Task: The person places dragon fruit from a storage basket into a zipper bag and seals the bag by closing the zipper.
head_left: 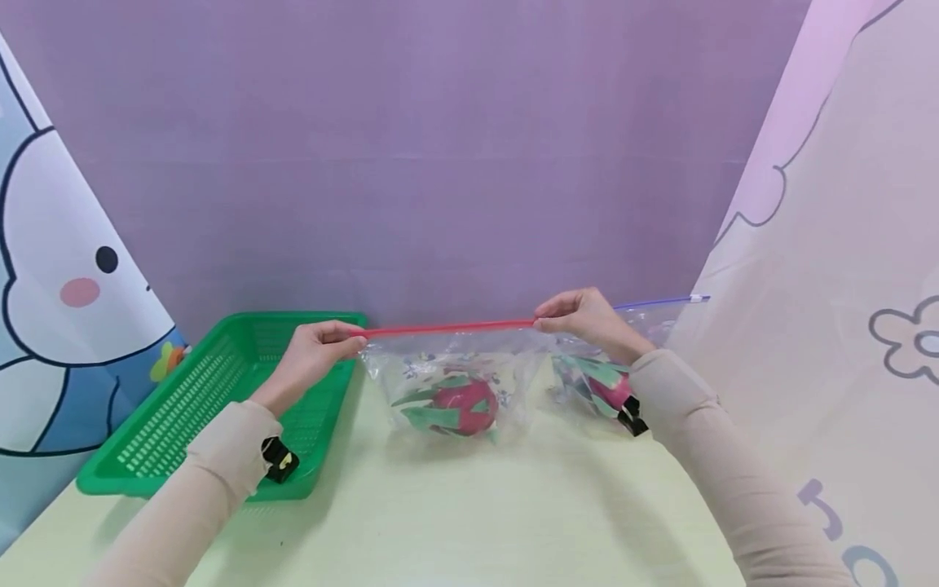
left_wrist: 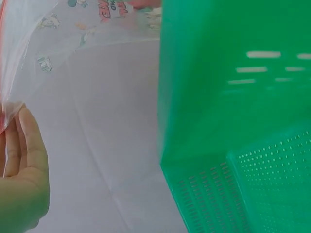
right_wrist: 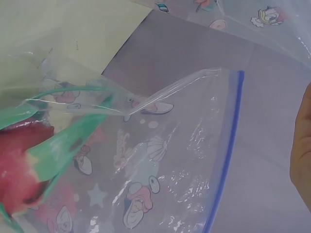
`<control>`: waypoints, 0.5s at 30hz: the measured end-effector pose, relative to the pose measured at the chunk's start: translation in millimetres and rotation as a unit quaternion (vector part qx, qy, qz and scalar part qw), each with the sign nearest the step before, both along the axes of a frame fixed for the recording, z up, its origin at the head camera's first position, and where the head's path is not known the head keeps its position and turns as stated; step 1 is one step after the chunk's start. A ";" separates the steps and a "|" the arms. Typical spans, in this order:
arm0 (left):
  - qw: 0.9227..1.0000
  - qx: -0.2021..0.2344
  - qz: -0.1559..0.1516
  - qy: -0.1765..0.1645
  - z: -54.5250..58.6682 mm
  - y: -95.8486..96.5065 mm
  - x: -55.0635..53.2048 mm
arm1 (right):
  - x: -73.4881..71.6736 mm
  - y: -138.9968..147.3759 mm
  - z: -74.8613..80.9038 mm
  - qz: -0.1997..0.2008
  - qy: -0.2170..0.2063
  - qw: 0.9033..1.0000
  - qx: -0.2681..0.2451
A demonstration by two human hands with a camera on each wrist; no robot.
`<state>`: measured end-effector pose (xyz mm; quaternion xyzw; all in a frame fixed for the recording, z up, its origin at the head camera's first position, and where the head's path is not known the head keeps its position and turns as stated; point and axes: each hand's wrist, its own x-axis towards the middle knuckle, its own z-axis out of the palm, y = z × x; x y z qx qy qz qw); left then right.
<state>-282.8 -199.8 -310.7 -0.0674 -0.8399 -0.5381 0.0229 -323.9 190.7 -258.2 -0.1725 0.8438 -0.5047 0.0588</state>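
Note:
A clear zip bag with a red zip strip hangs upright between both hands, its lower part close over the table. Inside it lies a red dragon fruit with green leaf tips. My left hand pinches the left end of the red strip between thumb and fingers. At the strip's other end, my right hand pinches it the same way. Behind the right wrist stands a second zip bag with a blue strip, printed with cartoon figures. Another dragon fruit shows through its plastic.
On the left, a green plastic basket with slotted sides sits under the left forearm. The pale table reaches back to a purple-grey backdrop. Printed cartoon sheets flank the workspace.

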 end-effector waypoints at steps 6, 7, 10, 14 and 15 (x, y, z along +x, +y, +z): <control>1.000 -0.010 -0.020 -0.005 6.3 -0.6 3.2 | 0.6 0.5 0.9 0.016 -0.008 1.000 0.004; 1.000 -0.013 -0.023 -0.006 7.8 -0.3 3.4 | 0.7 1.0 1.5 0.022 -0.009 1.000 0.008; 0.999 -0.024 -0.035 -0.009 13.1 -0.2 4.1 | 0.9 2.2 4.8 0.028 -0.015 0.999 0.011; 0.998 -0.033 -0.053 0.000 23.1 -1.9 4.0 | -0.1 3.0 13.5 0.023 -0.011 1.000 0.005; 0.998 -0.034 -0.052 0.010 26.0 -2.0 3.3 | -0.9 3.1 16.3 0.019 -0.005 1.000 0.007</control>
